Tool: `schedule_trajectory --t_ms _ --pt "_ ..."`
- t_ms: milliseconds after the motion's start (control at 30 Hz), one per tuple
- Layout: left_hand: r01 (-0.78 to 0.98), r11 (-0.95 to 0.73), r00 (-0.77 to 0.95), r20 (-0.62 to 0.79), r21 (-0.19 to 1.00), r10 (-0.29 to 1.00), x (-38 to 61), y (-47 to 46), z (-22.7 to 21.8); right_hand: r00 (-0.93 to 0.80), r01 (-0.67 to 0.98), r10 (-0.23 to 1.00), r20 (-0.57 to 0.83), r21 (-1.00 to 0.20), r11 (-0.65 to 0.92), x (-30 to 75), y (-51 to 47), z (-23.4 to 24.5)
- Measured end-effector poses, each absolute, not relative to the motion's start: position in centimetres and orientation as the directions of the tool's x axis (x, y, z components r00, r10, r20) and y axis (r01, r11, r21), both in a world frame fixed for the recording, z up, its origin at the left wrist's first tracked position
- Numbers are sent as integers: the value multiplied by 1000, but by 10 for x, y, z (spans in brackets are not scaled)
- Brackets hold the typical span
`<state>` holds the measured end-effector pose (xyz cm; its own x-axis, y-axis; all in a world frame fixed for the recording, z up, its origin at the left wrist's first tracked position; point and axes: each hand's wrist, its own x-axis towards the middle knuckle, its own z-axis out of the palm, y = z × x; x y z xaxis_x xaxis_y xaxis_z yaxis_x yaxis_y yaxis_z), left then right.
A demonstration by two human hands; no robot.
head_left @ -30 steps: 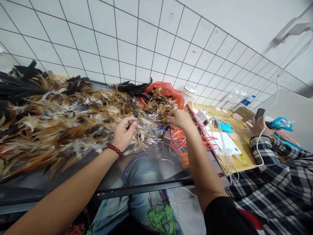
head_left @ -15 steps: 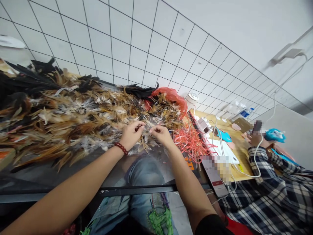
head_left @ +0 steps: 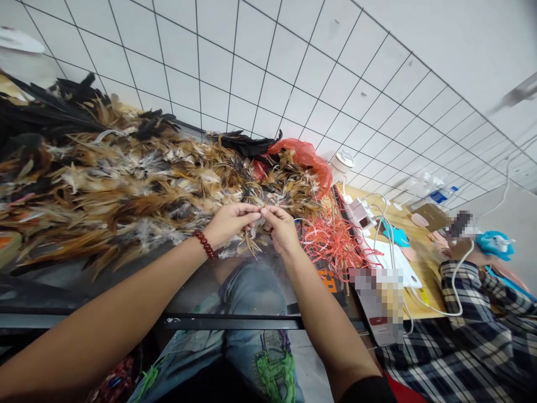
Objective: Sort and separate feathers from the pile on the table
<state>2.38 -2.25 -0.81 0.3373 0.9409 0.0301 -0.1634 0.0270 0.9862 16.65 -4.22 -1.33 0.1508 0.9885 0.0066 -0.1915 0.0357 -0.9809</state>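
In the head view my left hand (head_left: 231,221), with a dark red bead bracelet (head_left: 205,244) at its wrist, is closed in a pinch. My right hand (head_left: 282,228) pinches too, and the fingertips of both hands meet. Whatever lies between them is too small to make out. Brown, tan and white feathers (head_left: 138,196) spread in a thick heap under and to the left of the hands. Some brown feather tips (head_left: 250,246) show just below the fingers.
Black feathers (head_left: 46,120) lie at the far left. A red plastic bag (head_left: 306,157), a tangle of red-and-white string (head_left: 331,238) and a white lidded container (head_left: 343,162) are on the right. Beyond are a phone (head_left: 375,308), cables and a person's plaid sleeve (head_left: 465,285). A wire grid (head_left: 260,73) stands behind.
My hands have come together; they were slightly apart, each pinching, and now the fingertips touch. The camera view has shifted a little. The feather heap looks the same.
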Motion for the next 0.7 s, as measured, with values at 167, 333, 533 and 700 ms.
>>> schedule_trajectory --t_ms 167,333,533,700 --pt "-140 1 200 27 990 979 22 -18 -11 126 6 989 80 -997 79 174 -42 -14" --pt "-319 -4 5 6 948 1000 17 -14 -7 -222 596 972 79 -778 199 186 -60 2" --pt "-350 45 26 -38 936 999 16 -15 -4 -333 812 936 -116 -539 222 178 -76 14" --pt "-376 73 77 -48 924 996 17 -18 -2 -276 707 961 -20 -681 189 179 -67 7"
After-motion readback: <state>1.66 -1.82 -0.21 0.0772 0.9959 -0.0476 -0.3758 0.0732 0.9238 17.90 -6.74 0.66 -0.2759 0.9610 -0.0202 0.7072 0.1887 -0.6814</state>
